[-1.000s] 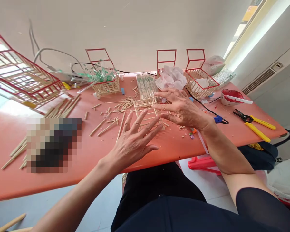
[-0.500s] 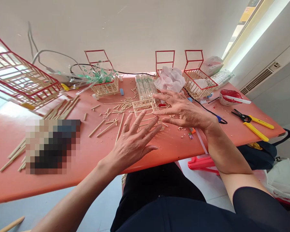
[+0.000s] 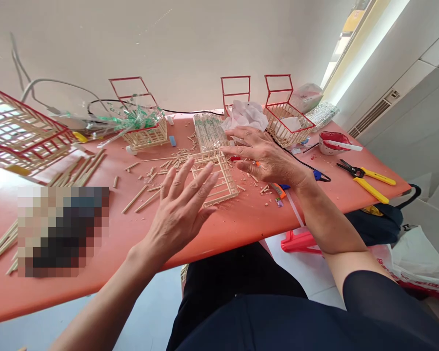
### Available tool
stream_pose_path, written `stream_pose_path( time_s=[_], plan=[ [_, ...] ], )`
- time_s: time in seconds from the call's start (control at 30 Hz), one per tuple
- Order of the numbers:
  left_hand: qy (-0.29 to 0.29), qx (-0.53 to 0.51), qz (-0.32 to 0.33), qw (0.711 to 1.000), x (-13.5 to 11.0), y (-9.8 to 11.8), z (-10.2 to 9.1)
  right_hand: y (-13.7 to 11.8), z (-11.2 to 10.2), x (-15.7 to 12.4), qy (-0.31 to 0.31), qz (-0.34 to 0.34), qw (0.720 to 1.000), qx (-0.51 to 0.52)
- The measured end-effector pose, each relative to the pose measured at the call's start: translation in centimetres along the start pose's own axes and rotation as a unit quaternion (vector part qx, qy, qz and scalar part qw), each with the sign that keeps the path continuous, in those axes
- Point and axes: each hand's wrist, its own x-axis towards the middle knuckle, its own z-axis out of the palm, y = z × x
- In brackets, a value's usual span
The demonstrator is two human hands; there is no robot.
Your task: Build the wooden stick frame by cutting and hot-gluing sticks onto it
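A small frame of pale wooden sticks (image 3: 227, 176) lies on the orange-red tabletop (image 3: 219, 234) in front of me, partly covered by my fingers. My left hand (image 3: 179, 202) hovers at its left, palm down, with the fingers spread and nothing in them. On the other side, my right hand (image 3: 263, 156) is over the frame's far right corner, fingers stretched and apart, also holding nothing. Whether a fingertip touches the frame, I cannot tell. Short stick pieces (image 3: 171, 163) and crumbs are scattered around it. Beside my right wrist lies an orange-handled tool (image 3: 278, 190), partly hidden.
Red-rimmed stick baskets (image 3: 290, 127) stand along the wall, one holding green-printed wrappers (image 3: 139, 117). To the right are a bowl of red paint (image 3: 332, 142) and yellow-handled pliers (image 3: 373, 187). Long sticks (image 3: 84, 168) and a pixelated dark object (image 3: 64, 234) lie at left.
My hands have drawn apart, the left one moving left and nearer to me, so more of the stick frame shows. The whole view has shifted slightly to the right.
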Motion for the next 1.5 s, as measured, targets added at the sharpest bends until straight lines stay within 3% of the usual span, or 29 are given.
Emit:
stream_pose_path(
  time_s=[0.13, 0.37, 0.8, 1.07, 1.23, 1.37, 1.5],
  plan=[
    [0.010, 0.007, -0.030, 0.999, 1.2, -0.4, -0.6, -0.2, 0.0, 0.1, 0.010, 0.010, 1.000, -0.005],
    [-0.052, 0.048, -0.038, 0.997, 3.0, 0.5, -0.3, -0.7, -0.4, 0.0, 0.034, 0.018, 0.999, -0.023],
    [-0.074, 0.058, -0.038, 0.995, 2.5, 0.6, 0.1, -0.4, -0.1, -0.1, 0.023, 0.021, 0.999, -0.027],
    [-0.129, 0.027, -0.018, 0.991, 1.5, 1.6, -0.4, -0.4, -0.1, -0.1, 0.024, 0.024, 0.999, -0.018],
    [-0.134, 0.025, -0.019, 0.990, 1.3, 1.5, 0.1, -0.3, -0.1, 0.0, 0.020, 0.024, 0.999, -0.018],
    [-0.076, 0.002, -0.034, 0.997, 1.3, 1.2, -0.5, -0.2, -0.1, 0.0, 0.020, 0.026, 0.999, -0.015],
    [0.091, -0.094, -0.141, 0.981, 1.0, 0.5, -3.2, -0.1, -0.2, -0.1, 0.031, 0.032, 0.999, -0.018]
  ],
)
